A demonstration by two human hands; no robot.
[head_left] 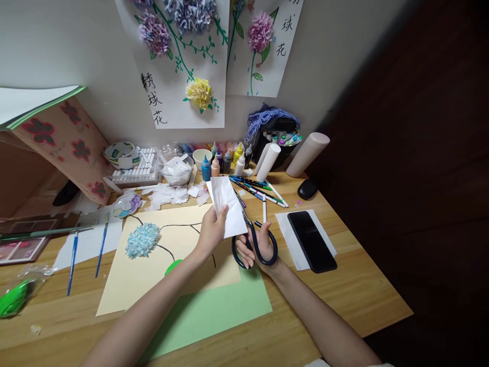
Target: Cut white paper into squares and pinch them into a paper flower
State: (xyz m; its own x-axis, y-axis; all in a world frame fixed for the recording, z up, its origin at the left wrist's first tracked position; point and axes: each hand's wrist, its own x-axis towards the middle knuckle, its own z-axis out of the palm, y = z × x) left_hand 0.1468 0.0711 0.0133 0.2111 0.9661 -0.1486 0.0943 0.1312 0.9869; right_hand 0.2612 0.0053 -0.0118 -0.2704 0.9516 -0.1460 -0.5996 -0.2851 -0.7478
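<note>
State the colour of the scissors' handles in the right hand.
The scissors' handles look very dark blue, almost black; the head view shows this.

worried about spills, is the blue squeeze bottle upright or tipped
Upright: the blue squeeze bottle stands with its nozzle pointing up, beside the peach bottle. Whether the nozzle is sealed, I can't tell.
</note>
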